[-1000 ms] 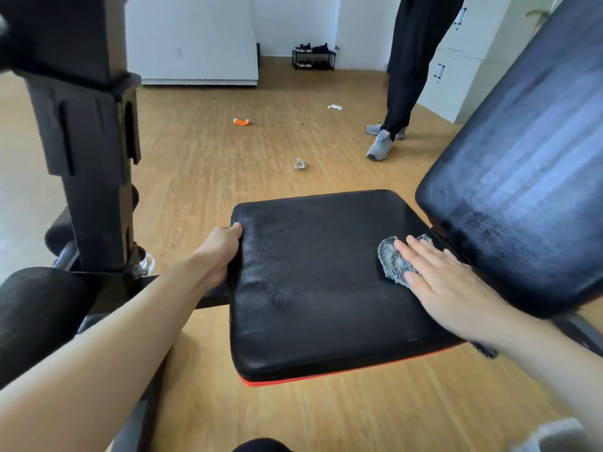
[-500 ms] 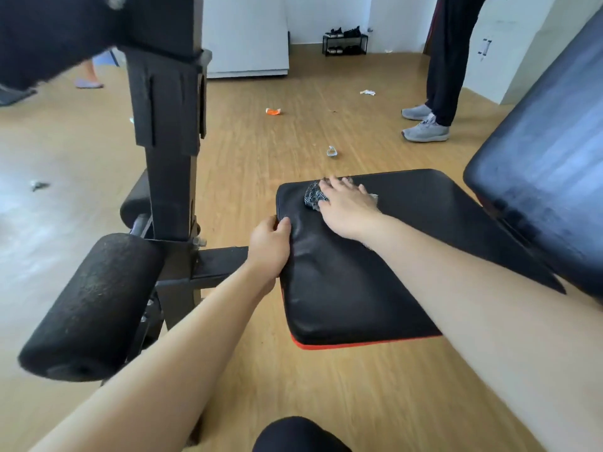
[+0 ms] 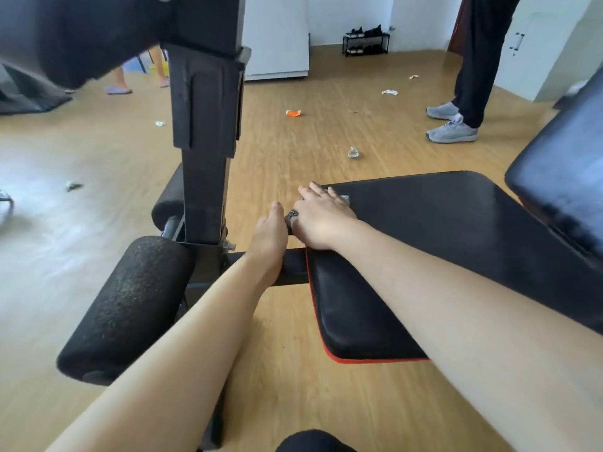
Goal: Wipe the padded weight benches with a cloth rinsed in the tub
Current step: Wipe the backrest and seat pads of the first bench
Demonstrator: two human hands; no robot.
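Right hand (image 3: 321,220) flat, pressing cloth (image 3: 292,214) on seat pad (image 3: 440,230) corner; left hand (image 3: 269,233) at pad edge, grip unclear.

Seat pad (image 3: 440,239): front corner was taken by both hands, left hand (image 3: 269,238) at the edge, right hand (image 3: 321,216) flat on top; the top beyond them lay bare.
To the left stood the upright post (image 3: 204,177) and foam roller (image 3: 127,308). A crossbar (image 3: 295,267) joined them to the pad, and open floor (image 3: 261,171) showed between post and pad.
To the right, the backrest (image 3: 561,177) rose just beside the pad's end.

Head-worn view, down over seat pad (image 3: 440,230)
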